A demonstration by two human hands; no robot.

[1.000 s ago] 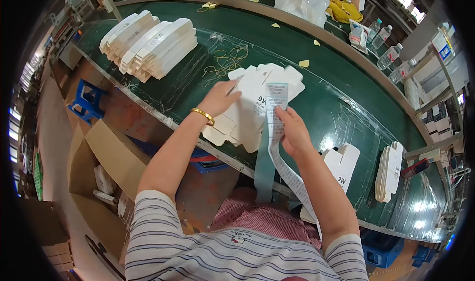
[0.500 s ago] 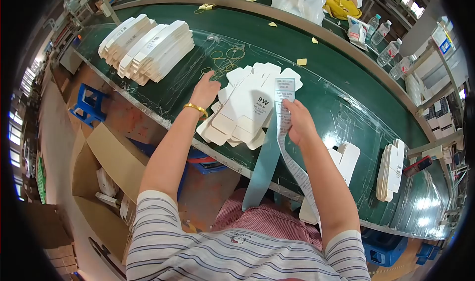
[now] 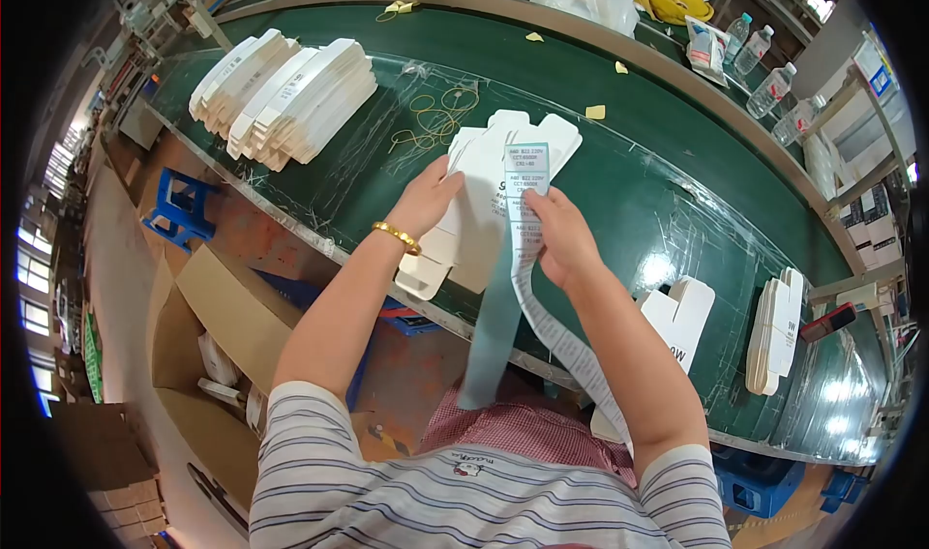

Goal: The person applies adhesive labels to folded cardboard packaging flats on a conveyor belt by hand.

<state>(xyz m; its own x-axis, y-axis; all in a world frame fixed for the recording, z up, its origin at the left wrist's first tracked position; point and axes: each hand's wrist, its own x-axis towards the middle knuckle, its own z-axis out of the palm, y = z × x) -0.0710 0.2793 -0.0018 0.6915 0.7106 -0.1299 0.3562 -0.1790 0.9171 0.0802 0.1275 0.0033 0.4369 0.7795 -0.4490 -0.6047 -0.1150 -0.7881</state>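
A long strip of printed labels (image 3: 527, 172) is pinched between the thumb and fingers of the right hand (image 3: 561, 239), its top end lying against a flat white carton blank (image 3: 479, 230). The left hand (image 3: 426, 201) grasps the blank's left edge, over the near side of the green bench (image 3: 677, 191). Loose rubber bands (image 3: 440, 118) lie just beyond, stacked flat cartons (image 3: 290, 94) farther left, and a smaller carton pile (image 3: 779, 331) well to the right.

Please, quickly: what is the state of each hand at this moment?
Left hand: on the flat white cartons; whether it grips cannot be told.
Right hand: closed, holding the label strip.
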